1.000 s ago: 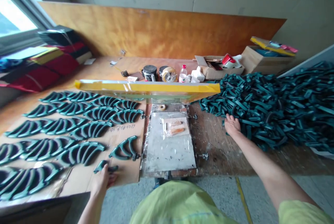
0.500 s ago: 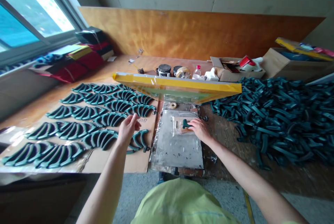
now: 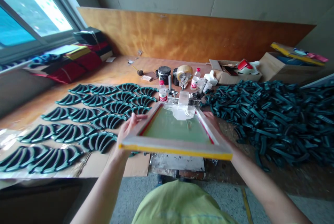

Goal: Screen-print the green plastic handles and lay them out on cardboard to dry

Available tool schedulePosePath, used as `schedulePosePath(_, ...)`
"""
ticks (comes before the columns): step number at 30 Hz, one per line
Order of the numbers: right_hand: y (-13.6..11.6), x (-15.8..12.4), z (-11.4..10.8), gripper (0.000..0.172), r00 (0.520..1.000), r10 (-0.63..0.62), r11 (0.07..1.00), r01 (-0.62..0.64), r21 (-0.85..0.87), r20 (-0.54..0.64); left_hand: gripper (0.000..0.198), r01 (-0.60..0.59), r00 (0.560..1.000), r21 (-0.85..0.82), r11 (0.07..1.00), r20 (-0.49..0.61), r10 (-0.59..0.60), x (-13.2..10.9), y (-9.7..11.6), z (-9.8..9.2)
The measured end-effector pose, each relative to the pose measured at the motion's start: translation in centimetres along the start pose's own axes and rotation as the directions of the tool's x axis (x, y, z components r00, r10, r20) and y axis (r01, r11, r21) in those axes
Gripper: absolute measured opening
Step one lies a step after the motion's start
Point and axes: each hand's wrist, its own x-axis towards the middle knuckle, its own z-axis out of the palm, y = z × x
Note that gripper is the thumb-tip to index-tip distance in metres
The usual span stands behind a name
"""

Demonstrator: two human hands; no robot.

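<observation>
A screen-printing frame (image 3: 176, 147) with pale rails, yellow tape along its front edge and green mesh (image 3: 177, 126) slopes over the metal base plate (image 3: 180, 163). White ink (image 3: 182, 112) lies on the back of the mesh, below a hinge clamp (image 3: 196, 98). My left hand (image 3: 128, 126) is beside the left rail, fingers stretched out; whether it touches the rail I cannot tell. My right hand (image 3: 212, 117) is at the right rail, mostly hidden behind it. The frame covers the spot where the small green part lay.
Rows of curved dark green parts (image 3: 74, 131) lie on cardboard at the left. A large heap of similar parts (image 3: 276, 119) fills the right. Behind the frame stand bottles (image 3: 163, 93), black tubs (image 3: 164, 74) and a tape roll (image 3: 184, 72). Cardboard boxes (image 3: 284, 67) are at the back right.
The frame has swung down from its raised position toward the base plate. My right hand has left the small green part and moved to the frame's right side. My left hand is now beside the left rail.
</observation>
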Motion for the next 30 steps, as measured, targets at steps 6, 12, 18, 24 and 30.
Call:
schedulePosePath(6,-2.6,6.6,-0.4,0.052,0.992,-0.12,0.988,0.116,-0.106,-0.032,0.085,0.288,0.946,0.15,0.946,0.108,-0.305,-3.3,-10.3,-1.3)
schedulePosePath(12,-6.4,7.3,2.8,0.016,0.956,-0.057,0.962,0.129,-0.239,0.287,0.083,0.318,0.939,0.149,0.936,0.089,-0.333,-2.8,-14.2,-0.9)
schedulePosePath(18,-5.1,1.7,1.0,0.029,0.829,-0.403,0.891,0.453,-0.042,0.386,0.082,0.387,0.91,0.06,0.92,0.133,-0.392,-2.9,-13.4,-0.8)
schedulePosePath(24,-4.9,2.7,0.0,0.022,0.842,-0.369,0.918,0.396,0.015,0.394,0.07,0.373,0.918,0.052,0.926,0.125,-0.377,-3.1,-12.9,-0.5)
schedulePosePath(30,-5.5,-0.4,2.3,0.032,0.878,-0.401,0.908,0.419,-0.016,0.262,0.07,0.396,0.911,0.049,0.917,0.105,-0.399,-3.3,-11.8,-0.4)
